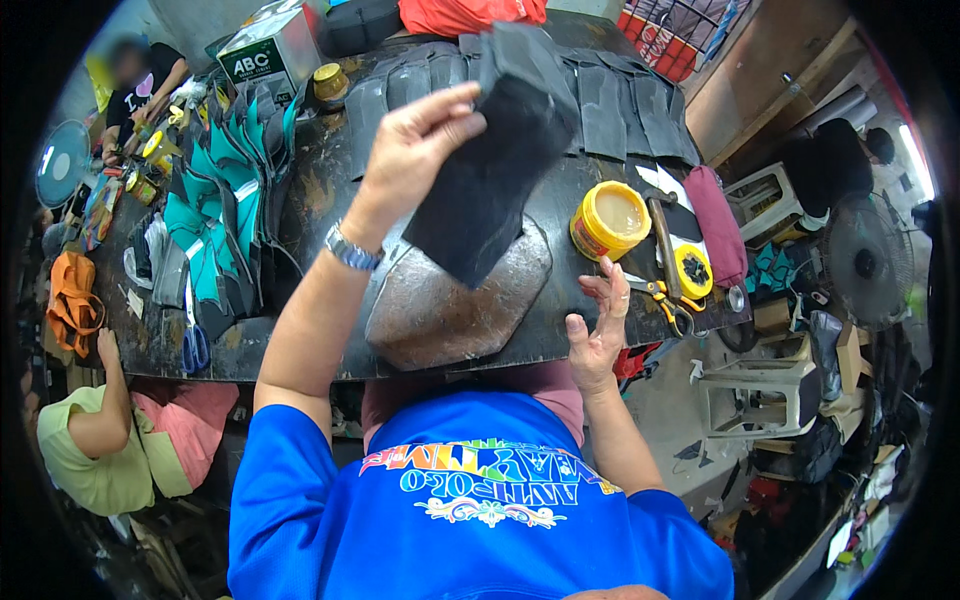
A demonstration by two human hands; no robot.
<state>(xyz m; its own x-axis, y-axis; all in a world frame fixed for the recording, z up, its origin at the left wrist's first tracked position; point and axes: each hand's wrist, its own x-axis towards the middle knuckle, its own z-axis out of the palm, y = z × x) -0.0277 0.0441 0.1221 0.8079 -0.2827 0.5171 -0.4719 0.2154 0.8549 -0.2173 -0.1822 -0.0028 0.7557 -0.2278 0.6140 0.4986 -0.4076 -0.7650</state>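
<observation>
My left hand, with a metal watch on its wrist, pinches the upper left edge of a floppy black sheet piece and holds it up over the table. Below it lies a worn, brownish slab with cut corners, partly covered by the hanging piece. My right hand is open with its fingers apart and nothing in it, to the right of the slab. Just beyond its fingertips stands an open yellow tub of pale tan paste. Yellow-and-black-handled scissors lie to that hand's right.
Black cut pieces overlap along the table's far side. Teal-and-black pieces are stacked at left, near blue-handled scissors. A hammer and maroon roll lie at right. Another person sits at left; plastic stools stand right.
</observation>
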